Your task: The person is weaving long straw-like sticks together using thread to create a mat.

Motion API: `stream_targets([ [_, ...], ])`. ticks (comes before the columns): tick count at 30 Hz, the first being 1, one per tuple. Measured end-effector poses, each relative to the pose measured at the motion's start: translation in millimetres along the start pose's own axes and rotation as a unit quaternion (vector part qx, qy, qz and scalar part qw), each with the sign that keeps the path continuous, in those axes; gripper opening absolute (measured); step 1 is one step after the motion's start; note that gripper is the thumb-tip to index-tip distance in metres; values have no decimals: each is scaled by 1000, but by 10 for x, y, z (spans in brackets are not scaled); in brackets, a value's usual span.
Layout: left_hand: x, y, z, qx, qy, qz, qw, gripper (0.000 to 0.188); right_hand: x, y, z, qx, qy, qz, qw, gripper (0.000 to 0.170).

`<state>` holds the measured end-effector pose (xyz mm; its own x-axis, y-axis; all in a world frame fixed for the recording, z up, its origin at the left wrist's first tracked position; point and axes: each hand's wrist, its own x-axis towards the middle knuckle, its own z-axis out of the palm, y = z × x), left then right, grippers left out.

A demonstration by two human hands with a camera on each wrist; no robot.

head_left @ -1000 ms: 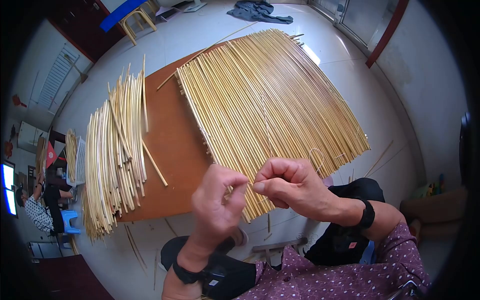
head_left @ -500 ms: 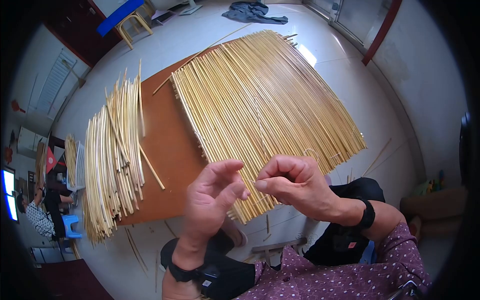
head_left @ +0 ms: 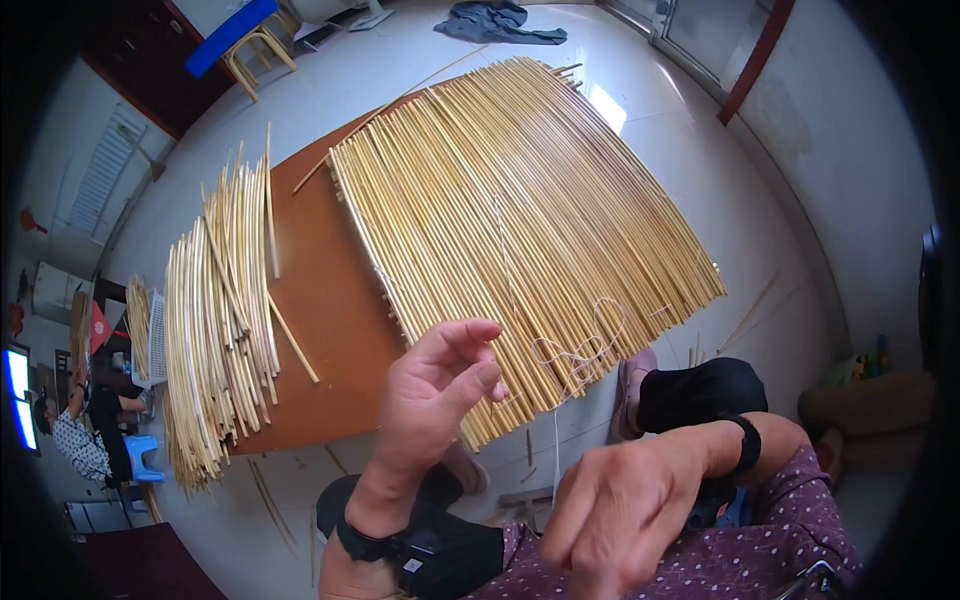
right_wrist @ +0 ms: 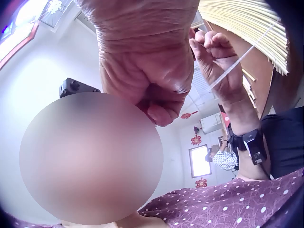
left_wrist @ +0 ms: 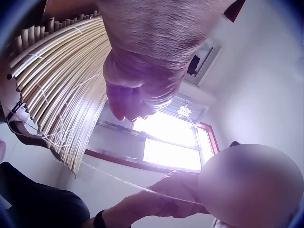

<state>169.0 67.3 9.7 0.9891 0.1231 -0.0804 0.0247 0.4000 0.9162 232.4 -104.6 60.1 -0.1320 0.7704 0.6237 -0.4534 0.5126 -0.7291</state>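
Note:
A mat of straw-coloured sticks [head_left: 560, 200] lies on a brown table [head_left: 330, 300], with a loose tangle of white string [head_left: 580, 355] near its front edge. Above the mat's near corner is my left hand [head_left: 430, 410], fingers loosely bent, thumb apart from the forefinger, no object visible in it. My right hand [head_left: 625, 510] is low in front of my body, fingers curled. In the left wrist view the string [left_wrist: 128, 183] runs taut from the mat to the right hand [left_wrist: 173, 194]; the exact pinch is hidden. The right wrist view shows the string [right_wrist: 244, 54] too.
A pile of loose sticks [head_left: 215, 330] lies on the table's left part. Thin sticks [head_left: 268, 495] are on the floor. A person [head_left: 80, 430] sits at the far left by a blue stool [head_left: 145, 457]. Dark cloth [head_left: 500, 22] lies beyond the table.
My right hand has moved down and toward my body, away from the left, drawing the string along. The left hand's thumb and forefinger have parted. The view has shifted slightly.

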Motion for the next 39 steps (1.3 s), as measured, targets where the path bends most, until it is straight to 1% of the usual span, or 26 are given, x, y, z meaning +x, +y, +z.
stream_targets([
  [2, 23, -25, 40, 1, -16, -13, 1000, 35, 98, -119, 96, 68, 58, -37, 995, 19],
  [5, 69, -59, 89, 5, -29, -27, 999, 34, 72, -116, 133, 74, 81, -40, 993, 21],
  [12, 128, -85, 225, 4, -54, -50, 997, 32, 43, -59, 200, 61, 87, -51, 993, 22],
  [14, 142, -82, 262, 4, -65, -46, 997, 31, 68, -71, 269, 115, 136, -75, 981, 23],
  [17, 166, -79, 293, 5, -57, -58, 997, 30, 80, -43, 260, 107, 115, -83, 984, 23],
  [19, 171, -87, 288, 10, -87, -70, 994, 31, 50, 29, 346, 123, 124, -80, 981, 23],
  [21, 178, -77, 311, 9, -91, -76, 993, 31, 53, 50, 369, 136, 133, -80, 979, 23],
  [24, 173, -77, 312, 7, -98, -81, 992, 31, 97, 0, 317, 118, 121, -81, 982, 22],
  [27, 162, -84, 293, 4, -101, -78, 992, 32, 134, -73, 268, 117, 128, -77, 982, 22],
  [29, 151, -86, 282, 1, -103, -75, 992, 32, 156, -127, 231, 86, 104, -50, 990, 23],
  [30, 143, -86, 278, 1, -101, -76, 992, 33, 139, -80, 257, 86, 104, -50, 990, 23],
  [32, 129, -81, 257, 1, -98, -76, 992, 33, 102, 53, 327, 120, 124, -82, 982, 24],
  [35, 111, -73, 223, 1, -95, -74, 993, 34, 144, 45, 318, 117, 126, -105, 980, 25],
  [36, 107, -70, 219, 2, -93, -70, 993, 33, 153, 17, 263, 117, 125, -105, 980, 25],
  [38, 93, -63, 202, 4, -90, -66, 994, 33, 192, -54, 128, 8, 91, -64, 994, 25],
  [39, 95, -66, 185, 9, -87, -62, 994, 33, 149, -16, 95, -4, 99, 2, 995, 23],
])
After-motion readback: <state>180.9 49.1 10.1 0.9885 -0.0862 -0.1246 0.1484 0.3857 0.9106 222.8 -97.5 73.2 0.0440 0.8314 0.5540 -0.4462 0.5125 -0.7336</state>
